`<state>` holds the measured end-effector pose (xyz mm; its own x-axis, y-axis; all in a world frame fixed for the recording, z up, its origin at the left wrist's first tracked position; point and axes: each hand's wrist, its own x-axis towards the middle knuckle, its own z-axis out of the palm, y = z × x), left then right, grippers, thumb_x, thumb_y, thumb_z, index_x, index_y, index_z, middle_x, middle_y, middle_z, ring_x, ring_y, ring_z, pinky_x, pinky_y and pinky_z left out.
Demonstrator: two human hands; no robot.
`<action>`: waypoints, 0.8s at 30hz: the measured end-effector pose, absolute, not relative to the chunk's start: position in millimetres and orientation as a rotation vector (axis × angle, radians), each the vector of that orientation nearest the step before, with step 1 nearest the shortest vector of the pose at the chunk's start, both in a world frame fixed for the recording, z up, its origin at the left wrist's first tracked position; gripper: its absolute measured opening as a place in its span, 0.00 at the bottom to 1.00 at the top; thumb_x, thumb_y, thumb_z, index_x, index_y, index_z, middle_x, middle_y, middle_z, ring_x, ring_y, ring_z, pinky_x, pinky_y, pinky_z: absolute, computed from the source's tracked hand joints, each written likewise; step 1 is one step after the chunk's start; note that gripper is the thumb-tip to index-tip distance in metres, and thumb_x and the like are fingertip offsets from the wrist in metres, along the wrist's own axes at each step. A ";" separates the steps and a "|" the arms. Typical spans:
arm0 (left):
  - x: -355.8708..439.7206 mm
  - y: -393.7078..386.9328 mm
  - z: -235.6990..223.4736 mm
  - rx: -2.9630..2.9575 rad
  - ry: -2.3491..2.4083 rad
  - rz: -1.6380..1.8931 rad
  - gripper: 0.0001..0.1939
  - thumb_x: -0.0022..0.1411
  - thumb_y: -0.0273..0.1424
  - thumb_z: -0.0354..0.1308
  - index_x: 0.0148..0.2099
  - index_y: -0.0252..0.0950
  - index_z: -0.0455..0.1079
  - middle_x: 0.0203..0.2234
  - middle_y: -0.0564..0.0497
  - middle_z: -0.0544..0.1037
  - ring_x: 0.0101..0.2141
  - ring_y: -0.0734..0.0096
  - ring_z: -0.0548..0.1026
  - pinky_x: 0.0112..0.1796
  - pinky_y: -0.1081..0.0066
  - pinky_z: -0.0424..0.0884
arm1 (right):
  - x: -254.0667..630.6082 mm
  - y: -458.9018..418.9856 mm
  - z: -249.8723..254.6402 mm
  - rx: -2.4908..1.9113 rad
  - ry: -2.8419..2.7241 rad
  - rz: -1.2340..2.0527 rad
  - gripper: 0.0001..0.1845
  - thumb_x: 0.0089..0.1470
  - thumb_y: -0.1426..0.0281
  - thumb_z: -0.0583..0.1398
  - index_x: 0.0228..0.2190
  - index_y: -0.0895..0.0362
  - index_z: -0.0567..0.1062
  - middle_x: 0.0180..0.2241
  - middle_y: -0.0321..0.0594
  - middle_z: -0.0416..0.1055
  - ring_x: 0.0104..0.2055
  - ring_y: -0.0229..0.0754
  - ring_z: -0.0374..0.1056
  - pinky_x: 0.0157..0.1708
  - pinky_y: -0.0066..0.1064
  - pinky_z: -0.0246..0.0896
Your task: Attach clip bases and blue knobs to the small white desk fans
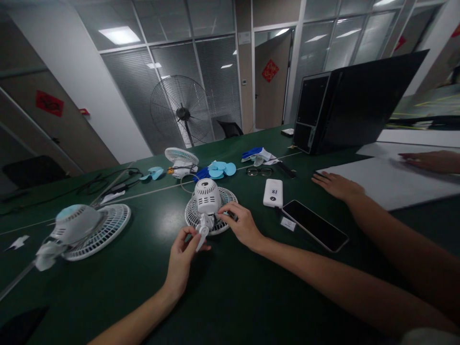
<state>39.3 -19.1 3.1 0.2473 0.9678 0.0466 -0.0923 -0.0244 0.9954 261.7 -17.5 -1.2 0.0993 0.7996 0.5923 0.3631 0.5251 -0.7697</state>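
A small white clip fan (207, 197) lies grille-down on the green table, its slotted motor housing facing up and its clip towards me. My left hand (181, 254) is closed on the fan's white clip (204, 231), with thumb and fingers on either side of it. My right hand (243, 224) is pinched at the joint between housing and clip; whatever sits between those fingertips is too small to make out. Behind this fan lie light blue fan blades (221, 169). A second clip fan (77, 223) rests grille-down at the left, and a third fan (181, 162) stands farther back.
To the right are a white power bank (273, 192), a black-screened phone (314, 225) and eyeglasses (259, 171). A co-worker's hands (338, 186) rest on white paper (388, 179) beside a black computer tower (312, 112). Cables (95, 184) run across the table's left side.
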 end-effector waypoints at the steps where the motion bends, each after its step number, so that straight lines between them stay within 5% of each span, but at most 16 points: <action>1: 38.8 -21.1 3.2 1.262 0.912 1.095 0.19 0.60 0.42 0.70 0.44 0.37 0.69 0.40 0.50 0.78 0.37 0.63 0.81 0.42 0.63 0.80 | 261.7 -17.3 -1.5 -1.054 -1.503 0.432 0.03 0.64 0.68 0.66 0.38 0.53 0.81 0.38 0.37 0.77 0.41 0.43 0.73 0.42 0.34 0.66; 10: 40.2 -27.9 -0.4 1.256 0.906 1.125 0.24 0.57 0.38 0.74 0.49 0.39 0.67 0.43 0.50 0.79 0.44 0.57 0.83 0.49 0.62 0.78 | 261.3 -19.9 -2.3 -1.024 -1.536 0.430 0.03 0.62 0.68 0.68 0.37 0.53 0.81 0.38 0.35 0.77 0.37 0.40 0.72 0.39 0.33 0.68; 17: 43.4 -20.0 -4.3 1.210 0.943 1.159 0.30 0.57 0.40 0.73 0.58 0.38 0.70 0.49 0.46 0.78 0.45 0.57 0.82 0.50 0.61 0.77 | 258.3 -25.8 -0.7 -0.927 -1.587 0.372 0.13 0.67 0.68 0.61 0.51 0.49 0.80 0.50 0.42 0.74 0.53 0.46 0.72 0.55 0.42 0.70; 24: 41.7 -20.3 -4.8 1.163 0.942 1.155 0.33 0.56 0.40 0.74 0.61 0.38 0.72 0.51 0.45 0.77 0.50 0.53 0.80 0.54 0.59 0.75 | 254.6 -27.8 -3.4 -0.851 -1.655 0.343 0.15 0.67 0.70 0.62 0.54 0.48 0.78 0.51 0.41 0.75 0.54 0.45 0.72 0.57 0.43 0.70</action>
<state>41.7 -20.3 -4.8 0.1836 0.9828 0.0208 -0.1773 0.0123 0.9841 254.6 -27.8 -3.4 -0.0497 0.6895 0.7226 0.3456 0.6907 -0.6352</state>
